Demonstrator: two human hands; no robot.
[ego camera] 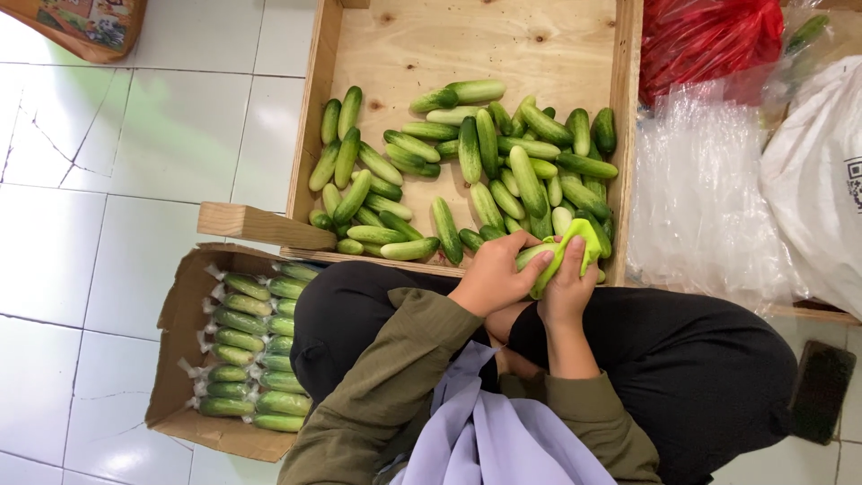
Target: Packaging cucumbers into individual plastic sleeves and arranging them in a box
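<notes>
left hand and right hand, side by side at the near rim of the wooden crate: left fingers clamped over one end of a pale green cucumber; right fingers curled shut on a yellow-green cloth wrapped around the cucumber's other end, so the cucumber lies across between both hands. loose cucumbers piled in the crate at twelve o'clock of the hands; cardboard box of plastic-wrapped cucumbers on the white tile floor at eight o'clock. red bag and clear plastic bags at two o'clock.
</notes>
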